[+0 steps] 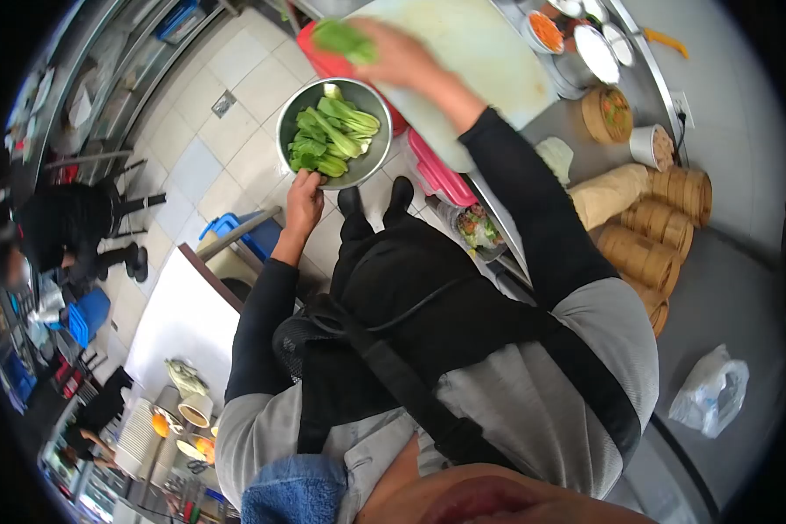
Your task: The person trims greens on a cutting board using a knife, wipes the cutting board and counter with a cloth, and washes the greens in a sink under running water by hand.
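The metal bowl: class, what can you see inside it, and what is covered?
Inside the metal bowl lie leafy green vegetables with pale stalks. They cover most of its bottom; anything beneath them cannot be seen.

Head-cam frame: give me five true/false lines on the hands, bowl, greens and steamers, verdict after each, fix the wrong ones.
1. The left hand grips the rim of the metal bowl. True.
2. The metal bowl is empty. False: leafy greens lie in it.
3. The right hand holds a green piece, blurred in this view. True.
4. Both hands wear gloves. False: both are bare.
5. Several bamboo steamers are on the person's right side. True.
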Available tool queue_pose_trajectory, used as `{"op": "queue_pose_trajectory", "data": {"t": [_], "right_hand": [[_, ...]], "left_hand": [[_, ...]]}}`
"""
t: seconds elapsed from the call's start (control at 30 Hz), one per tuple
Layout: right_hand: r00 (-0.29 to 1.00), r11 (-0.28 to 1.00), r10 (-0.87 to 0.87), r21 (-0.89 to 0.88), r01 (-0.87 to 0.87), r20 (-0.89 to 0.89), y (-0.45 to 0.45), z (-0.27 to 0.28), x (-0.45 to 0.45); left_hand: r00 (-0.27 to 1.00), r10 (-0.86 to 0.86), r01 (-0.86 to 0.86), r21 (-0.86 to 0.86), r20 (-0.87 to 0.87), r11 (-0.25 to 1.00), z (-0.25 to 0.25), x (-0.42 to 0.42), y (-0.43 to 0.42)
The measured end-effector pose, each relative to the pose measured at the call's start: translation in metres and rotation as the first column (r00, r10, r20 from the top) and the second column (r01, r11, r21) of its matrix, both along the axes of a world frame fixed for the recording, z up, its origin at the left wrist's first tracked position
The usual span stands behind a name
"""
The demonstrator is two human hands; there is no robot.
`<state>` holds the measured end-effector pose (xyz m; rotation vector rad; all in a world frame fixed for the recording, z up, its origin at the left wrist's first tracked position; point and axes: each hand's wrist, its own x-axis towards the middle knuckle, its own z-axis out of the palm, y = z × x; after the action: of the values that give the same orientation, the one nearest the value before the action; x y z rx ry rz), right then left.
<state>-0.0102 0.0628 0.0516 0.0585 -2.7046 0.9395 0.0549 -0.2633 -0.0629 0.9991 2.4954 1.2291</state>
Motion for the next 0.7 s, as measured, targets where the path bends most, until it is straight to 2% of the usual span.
{"op": "queue_pose_trajectory", "data": {"t": [0.03, 0.07, 0.1, 0.13, 0.17, 0.2, 0.23, 0.3, 0.33, 0.37, 0.4, 0.43, 0.47, 0.53, 0.6, 0.63, 0.7], "right_hand": [[0.984, 0.998, 0.059, -0.039, -0.053, 0.169, -0.028, 0.018, 0.008], [0.96, 0.988, 0.056, 0.124, -0.093, 0.275, -0.05, 0.02, 0.015], [0.974, 0.974, 0.061, 0.199, -0.105, 0.218, -0.063, 0.006, 0.024], [0.996, 0.956, 0.037, 0.286, -0.06, 0.086, -0.074, -0.007, 0.036], [0.996, 0.981, 0.027, 0.193, -0.011, -0.081, -0.076, -0.004, 0.051], [0.994, 0.999, 0.01, 0.052, -0.004, -0.112, -0.066, 0.004, 0.07], [0.99, 0.996, -0.016, -0.09, 0.003, -0.139, -0.056, 0.017, 0.092], [0.979, 0.981, -0.183, -0.076, 0.176, -0.092, -0.014, 0.046, 0.157], [0.945, 0.944, -0.328, -0.048, 0.327, -0.005, 0.015, 0.047, 0.193], [0.889, 0.891, -0.453, -0.014, 0.455, 0.072, 0.047, 0.044, 0.231], [0.814, 0.802, -0.578, 0.227, 0.553, 0.059, 0.075, 0.04, 0.271], [0.736, 0.755, -0.646, 0.312, 0.577, 0.201, 0.096, 0.045, 0.311], [0.601, 0.691, -0.722, 0.395, 0.605, 0.342, 0.112, 0.047, 0.334], [0.483, 0.664, -0.747, 0.51, 0.546, 0.456, 0.14, 0.015, 0.363], [0.567, 0.691, -0.707, 0.586, 0.424, 0.423, 0.159, -0.032, 0.369], [0.603, 0.759, -0.651, 0.413, 0.503, 0.462, 0.164, -0.025, 0.365], [0.668, 0.788, -0.548, 0.043, 0.614, 0.504, 0.187, 0.004, 0.364]], "left_hand": [[1.0, 0.008, -0.008, 0.002, 0.006, 1.0, 0.003, -0.001, 0.001], [1.0, 0.017, -0.017, -0.001, 0.011, 1.0, 0.006, -0.001, -0.001], [1.0, 0.025, -0.025, -0.004, 0.016, 1.0, 0.01, -0.001, -0.004], [0.999, 0.011, -0.01, 0.025, -0.035, 1.0, 0.015, -0.003, -0.006], [0.997, 0.009, -0.007, 0.032, -0.074, 0.999, 0.013, -0.004, -0.009], [0.998, -0.019, 0.015, -0.057, -0.06, 0.998, 0.014, -0.006, -0.018], [0.996, 0.001, -0.001, -0.007, -0.084, 1.0, 0.013, -0.007, -0.021], [0.994, 0.048, -0.051, -0.023, -0.1, 0.998, 0.024, -0.006, -0.033], [0.994, 0.06, -0.063, -0.027, -0.096, 0.998, 0.033, -0.006, -0.041], [0.988, 0.057, -0.058, -0.003, -0.143, 0.998, 0.035, -0.009, -0.05], [0.985, 0.066, -0.069, -0.013, -0.159, 0.998, 0.038, -0.012, -0.062], [0.98, 0.082, -0.087, -0.022, -0.183, 0.996, 0.041, -0.013, -0.071], [0.984, 0.097, -0.099, -0.004, -0.15, 0.995, 0.057, -0.012, -0.073], [0.98, 0.112, -0.114, -0.006, -0.162, 0.993, 0.07, -0.01, -0.076], [0.97, 0.152, -0.165, -0.054, -0.19, 0.985, 0.078, -0.012, -0.08], [0.965, 0.168, -0.179, -0.036, -0.199, 0.983, 0.08, -0.012, -0.078], [0.941, 0.192, -0.196, 0.013, -0.28, 0.98, 0.076, -0.014, -0.075]]}}
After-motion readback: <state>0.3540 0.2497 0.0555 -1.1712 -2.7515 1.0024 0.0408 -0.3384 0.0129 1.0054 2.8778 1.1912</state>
